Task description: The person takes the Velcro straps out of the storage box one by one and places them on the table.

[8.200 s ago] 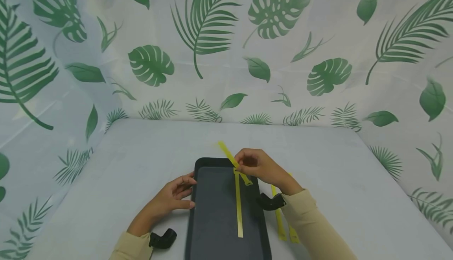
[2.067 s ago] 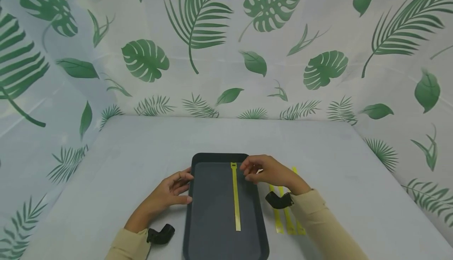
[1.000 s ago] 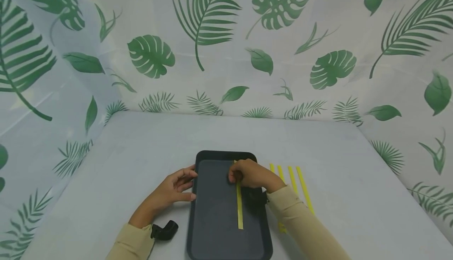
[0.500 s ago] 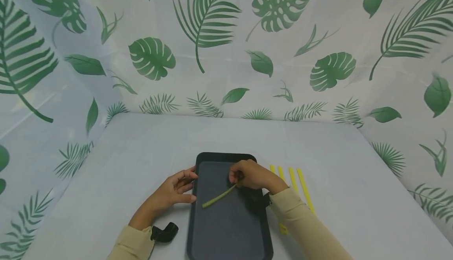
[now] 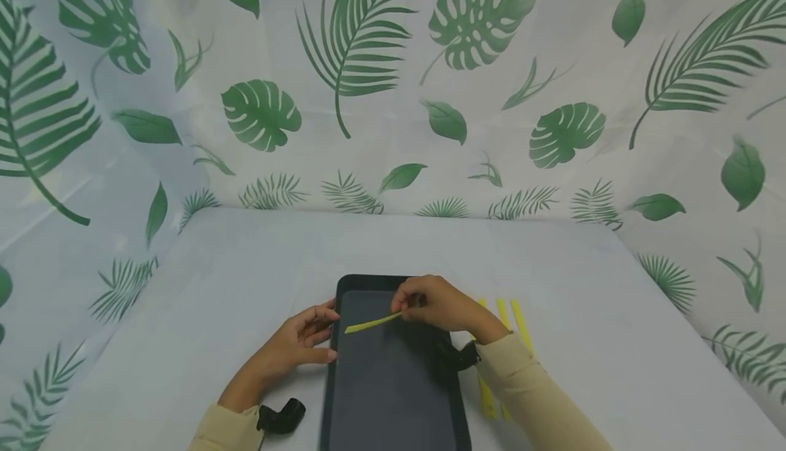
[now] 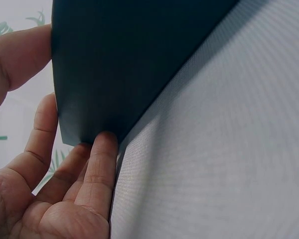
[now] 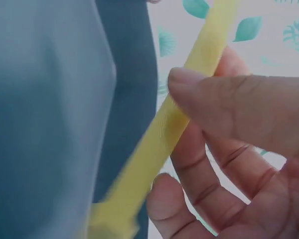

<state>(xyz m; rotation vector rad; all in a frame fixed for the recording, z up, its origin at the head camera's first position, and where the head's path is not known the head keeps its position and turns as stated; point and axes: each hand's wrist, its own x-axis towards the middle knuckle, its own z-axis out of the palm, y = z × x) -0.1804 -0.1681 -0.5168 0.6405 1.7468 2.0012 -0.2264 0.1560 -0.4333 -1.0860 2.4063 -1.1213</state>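
Observation:
My right hand (image 5: 439, 306) pinches a yellow hook-and-loop cable tie (image 5: 370, 325) between thumb and fingers, above the far part of a dark grey rectangular tray (image 5: 393, 389). The free end of the tie points left across the tray. In the right wrist view the tie (image 7: 162, 129) runs aslant under the thumb, its wider slotted head blurred at the bottom. My left hand (image 5: 301, 335) stays at the tray's left side, fingers relaxed; in the left wrist view its fingertips (image 6: 105, 142) touch the tray's dark outer wall (image 6: 104, 74).
Several more yellow cable ties (image 5: 522, 325) lie side by side on the white table (image 5: 276, 253), right of the tray and partly under my right forearm. A leaf-printed curtain (image 5: 381, 130) hangs behind and on both sides.
The cable tie that lay lengthwise in the tray is now lifted in my right hand and swung to the left. Earlier that hand held another tie, then was free. My left hand stays put.

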